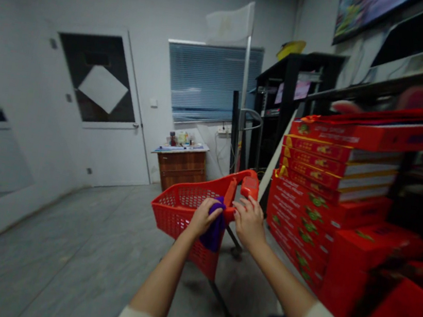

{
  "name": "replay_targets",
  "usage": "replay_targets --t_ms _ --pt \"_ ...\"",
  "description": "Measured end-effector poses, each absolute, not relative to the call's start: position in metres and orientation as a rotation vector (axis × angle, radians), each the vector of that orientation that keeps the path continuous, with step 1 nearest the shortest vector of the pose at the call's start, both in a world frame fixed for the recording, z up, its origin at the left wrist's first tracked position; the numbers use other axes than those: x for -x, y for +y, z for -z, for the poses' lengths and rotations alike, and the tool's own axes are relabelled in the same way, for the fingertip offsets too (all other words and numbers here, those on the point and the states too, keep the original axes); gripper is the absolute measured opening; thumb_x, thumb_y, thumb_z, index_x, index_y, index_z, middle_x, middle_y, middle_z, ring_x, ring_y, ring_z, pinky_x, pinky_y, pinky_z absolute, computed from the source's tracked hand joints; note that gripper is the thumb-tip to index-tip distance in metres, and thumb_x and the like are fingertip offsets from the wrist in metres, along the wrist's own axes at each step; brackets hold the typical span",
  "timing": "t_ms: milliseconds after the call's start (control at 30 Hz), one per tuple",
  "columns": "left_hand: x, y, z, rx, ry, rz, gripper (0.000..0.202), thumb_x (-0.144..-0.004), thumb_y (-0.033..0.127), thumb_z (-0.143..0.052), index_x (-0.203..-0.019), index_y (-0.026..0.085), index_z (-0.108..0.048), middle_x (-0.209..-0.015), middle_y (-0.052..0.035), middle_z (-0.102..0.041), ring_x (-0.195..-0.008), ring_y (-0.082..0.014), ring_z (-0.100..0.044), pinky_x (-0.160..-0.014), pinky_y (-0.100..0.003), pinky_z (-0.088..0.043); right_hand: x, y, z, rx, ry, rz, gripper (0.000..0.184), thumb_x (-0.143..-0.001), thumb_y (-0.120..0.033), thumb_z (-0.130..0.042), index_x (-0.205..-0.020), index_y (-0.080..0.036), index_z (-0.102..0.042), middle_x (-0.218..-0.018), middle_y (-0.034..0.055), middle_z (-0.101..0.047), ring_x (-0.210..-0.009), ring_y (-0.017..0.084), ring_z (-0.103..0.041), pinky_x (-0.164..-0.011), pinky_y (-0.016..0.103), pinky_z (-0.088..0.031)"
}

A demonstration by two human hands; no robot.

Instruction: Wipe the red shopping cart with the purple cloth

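A red plastic shopping cart (173, 216) with a perforated basket stands in front of me on dark wheeled legs. My left hand (204, 216) is closed around a purple cloth (212, 236), which hangs down over the near side of the basket. Its fingers press the cloth against the cart's rim. My right hand (249, 219) rests at the handle end of the cart, with bent fingers on the red handle (230, 214). Just above those fingers sits a red block-shaped part (250, 187) of the handle. The undersides of my right fingers are hidden.
Red boxes (305, 217) are stacked high close on the right. Behind the cart are a small wooden cabinet (181, 167) with items on top, a pole with a white flag (233, 23) and a black shelf (284, 79). A white door (118, 156) is at the left; grey floor (79, 245) lies before it.
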State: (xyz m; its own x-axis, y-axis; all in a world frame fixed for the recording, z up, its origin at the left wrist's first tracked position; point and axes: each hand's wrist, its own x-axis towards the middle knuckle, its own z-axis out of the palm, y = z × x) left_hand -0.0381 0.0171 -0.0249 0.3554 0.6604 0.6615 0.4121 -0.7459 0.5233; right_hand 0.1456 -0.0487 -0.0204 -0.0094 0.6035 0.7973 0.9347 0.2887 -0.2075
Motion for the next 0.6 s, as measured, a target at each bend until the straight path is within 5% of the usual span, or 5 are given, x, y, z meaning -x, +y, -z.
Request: replay_targets --t_ms 600 --pt "0.064 0.023 0.033 -2.216 1.004 -1.461 0.026 -0.094 0.042 -0.051 -0.104 0.020 -0.062 -0.105 -0.0074 -0.063 -0.102 -0.0206 -0.059 -0.099 -0.037 -0.045 -0.102 -0.055 0.026 1.409 -1.693 0.409 0.043 -0.095 -0.030 -0.040 -0.133 -0.027 -0.059 -0.130 0.0084 -0.060 -0.131 0.031 -0.035 -0.108 0.051 -0.029"
